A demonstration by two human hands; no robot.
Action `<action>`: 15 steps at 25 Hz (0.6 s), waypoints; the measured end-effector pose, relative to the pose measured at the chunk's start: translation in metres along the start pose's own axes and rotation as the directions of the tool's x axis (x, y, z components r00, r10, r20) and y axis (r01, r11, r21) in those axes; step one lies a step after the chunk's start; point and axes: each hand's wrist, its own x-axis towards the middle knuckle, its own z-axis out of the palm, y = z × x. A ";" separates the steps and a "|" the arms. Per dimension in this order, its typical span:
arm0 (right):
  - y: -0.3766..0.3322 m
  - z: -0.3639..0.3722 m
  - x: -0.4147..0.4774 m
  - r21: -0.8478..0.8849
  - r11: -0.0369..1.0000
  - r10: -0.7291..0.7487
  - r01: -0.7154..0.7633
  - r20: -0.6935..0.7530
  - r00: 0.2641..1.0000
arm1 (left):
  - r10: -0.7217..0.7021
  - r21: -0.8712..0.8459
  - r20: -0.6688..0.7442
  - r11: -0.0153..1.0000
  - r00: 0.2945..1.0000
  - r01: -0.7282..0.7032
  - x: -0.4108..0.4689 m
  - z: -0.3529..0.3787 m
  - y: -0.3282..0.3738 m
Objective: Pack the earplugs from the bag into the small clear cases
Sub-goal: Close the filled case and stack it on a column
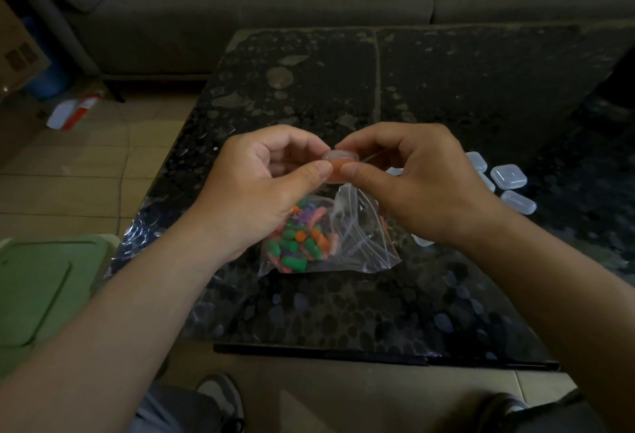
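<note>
1. Head view: the left hand (261, 185) and the right hand (412, 185) meet above the middle of the dark pebble-patterned table (446, 89). Both pinch one small clear plastic case (340, 159) between thumb and curled fingers, thumb tips almost touching; something orange shows inside it.
2. Just near of the hands, the clear zip-top plastic bag (364, 247) lies flat on the table, with green, orange, pink and purple foam earplugs (295, 247) heaped in its left half.
3. To the right of the right hand, several more small clear cases (508, 176) lie on the table, partly hidden by it.
4. A grey fabric sofa (240, 3) stands at the far side; a pale green lidded box (44, 288) sits near left.
</note>
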 end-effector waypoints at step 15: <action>0.013 0.009 0.005 -0.101 0.994 0.010 -0.029 -0.186 0.982 | -0.066 -0.054 -0.099 0.997 0.993 0.061 0.003 0.003 0.000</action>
